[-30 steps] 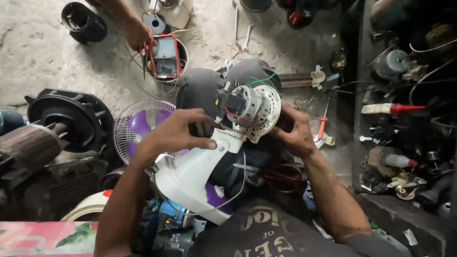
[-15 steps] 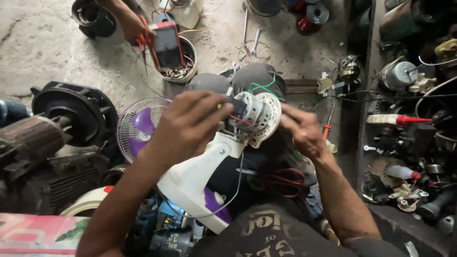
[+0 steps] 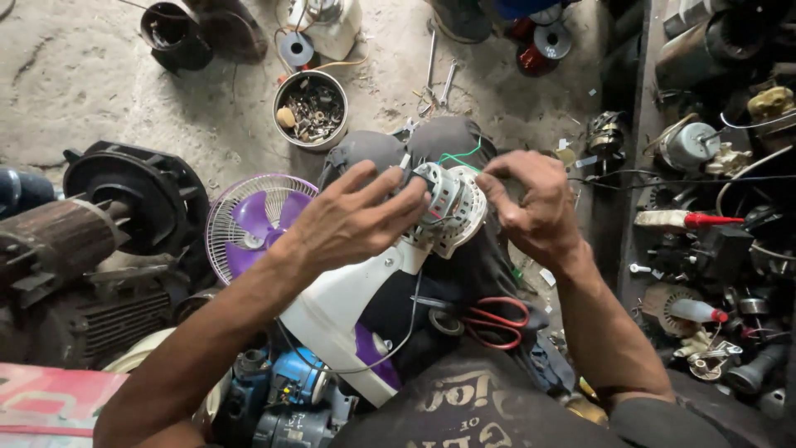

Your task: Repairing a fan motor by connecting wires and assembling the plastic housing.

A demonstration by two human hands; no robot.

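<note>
Both hands [image 3: 356,220] shifted around white slotted motor [image 3: 444,207].

My fan motor [image 3: 444,207] has a ribbed white plastic shell; its stand [image 3: 348,303] is glossy plastic. The floor [image 3: 91,91] is rough, dusty concrete.

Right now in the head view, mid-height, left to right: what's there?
Rusty motor → black round housing → purple-bladed fan guard → left hand → white fan motor → right hand → red-tipped white tool on the cluttered shelf.
</note>
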